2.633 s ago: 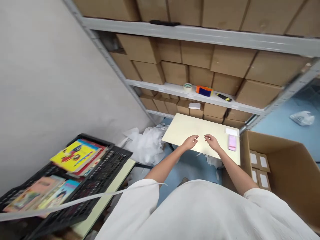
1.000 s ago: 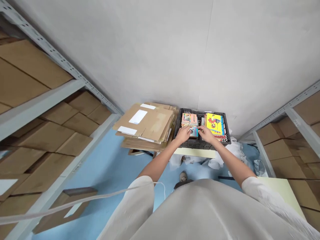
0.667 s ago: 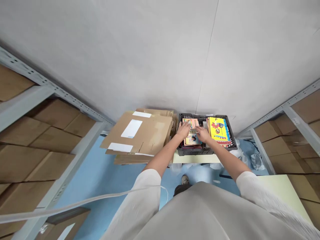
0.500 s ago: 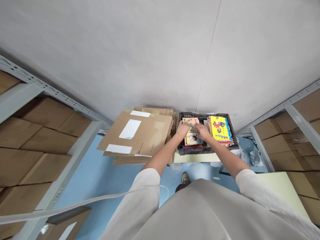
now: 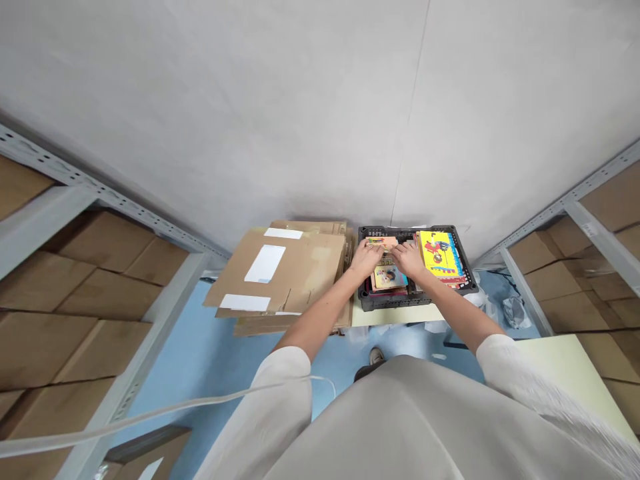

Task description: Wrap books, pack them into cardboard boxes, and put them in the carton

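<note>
A black crate [image 5: 395, 303] holds small colourful books in two groups. In its left half, my left hand [image 5: 367, 257] and my right hand [image 5: 408, 258] are close together on an orange-pink book [image 5: 381, 241], fingers curled at its near edge. Just nearer to me lies a book with a cartoon figure [image 5: 390, 277], below my hands. A yellow book [image 5: 441, 253] with a red figure tops the right group, beside my right hand and untouched.
Flattened cardboard boxes [image 5: 295, 263] are piled left of the crate. Shelves of cartons [image 5: 120, 333] stand at the left, and more cartons [image 5: 575, 313] at the right. A pale tabletop [image 5: 575, 367] is near my right sleeve. A white cable [image 5: 200, 401] crosses the lower left.
Both hands have drawn closer together, with their fingers more curled on the orange-pink book. The view has shifted slightly.
</note>
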Motion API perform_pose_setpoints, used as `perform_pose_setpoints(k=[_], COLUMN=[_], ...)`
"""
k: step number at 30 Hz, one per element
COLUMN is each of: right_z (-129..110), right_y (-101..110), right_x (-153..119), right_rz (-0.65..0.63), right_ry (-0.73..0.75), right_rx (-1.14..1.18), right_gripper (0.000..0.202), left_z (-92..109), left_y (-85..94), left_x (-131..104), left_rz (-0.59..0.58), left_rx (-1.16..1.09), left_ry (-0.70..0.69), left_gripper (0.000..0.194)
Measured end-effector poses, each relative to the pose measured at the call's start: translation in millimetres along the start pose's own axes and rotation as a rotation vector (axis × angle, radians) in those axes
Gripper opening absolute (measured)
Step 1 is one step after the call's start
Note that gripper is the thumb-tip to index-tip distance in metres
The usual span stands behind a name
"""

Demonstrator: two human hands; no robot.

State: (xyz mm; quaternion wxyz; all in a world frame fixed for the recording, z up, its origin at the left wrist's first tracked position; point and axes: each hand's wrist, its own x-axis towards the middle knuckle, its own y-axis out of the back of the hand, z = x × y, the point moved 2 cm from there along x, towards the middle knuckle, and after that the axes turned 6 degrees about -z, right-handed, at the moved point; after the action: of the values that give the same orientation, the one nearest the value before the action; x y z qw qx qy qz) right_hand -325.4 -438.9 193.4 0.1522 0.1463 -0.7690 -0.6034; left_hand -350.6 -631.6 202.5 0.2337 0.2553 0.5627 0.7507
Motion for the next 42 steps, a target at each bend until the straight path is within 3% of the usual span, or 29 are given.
perform_pose_setpoints(k=[3, 7, 9, 12, 16, 21, 26, 29, 35, 39, 42], right_z=[5, 29, 47, 77, 112, 152, 184, 192, 190, 193, 203], right_y=[26, 66, 82, 96, 101, 91, 67, 50, 14, -6, -17], right_x=[-11, -45, -72, -126, -218, -355, -498, -570, -661, -694, -708], right_rz=[0.110, 0.232, 0.264, 0.267, 0.257, 0.286, 0.245, 0.232, 0.233, 0.218, 0.247], right_ry=[-0.023, -0.127, -0.177, -0.249, -0.383, -0.573, -0.759, -0.866, -1.063, -1.194, -1.202], right_rx=[-0.024, -0.030, -0.024, -0.024, -0.039, -0.082, -0.048, 0.013, 0.178, 0.209, 0.237], right_gripper=[0.038, 0.039, 0.039, 0.038, 0.038, 0.039, 0.037, 0.037, 0.037, 0.041, 0.046], left_z=[15, 59, 88, 140, 222, 345, 472, 533, 611, 643, 659], left_y=[24.4, 46.5, 46.5, 32.9, -0.4, -59.2, -130.7, -169.5, -226.6, -254.7, -273.9], left_x=[12, 35, 48, 68, 89, 102, 96, 86, 68, 63, 65], left_rz=[0.059, 0.125, 0.133, 0.107, 0.043, -0.086, -0.248, -0.330, -0.490, -0.569, -0.600], left_rx=[-0.053, -0.035, -0.048, -0.093, -0.141, -0.198, -0.258, -0.289, -0.227, -0.149, -0.119], left_ry=[-0.038, -0.146, -0.201, -0.285, -0.422, -0.599, -0.742, -0.823, -0.948, -1.006, -1.053], left_gripper=[0.029, 0.037, 0.041, 0.045, 0.045, 0.046, 0.046, 0.045, 0.045, 0.040, 0.036])
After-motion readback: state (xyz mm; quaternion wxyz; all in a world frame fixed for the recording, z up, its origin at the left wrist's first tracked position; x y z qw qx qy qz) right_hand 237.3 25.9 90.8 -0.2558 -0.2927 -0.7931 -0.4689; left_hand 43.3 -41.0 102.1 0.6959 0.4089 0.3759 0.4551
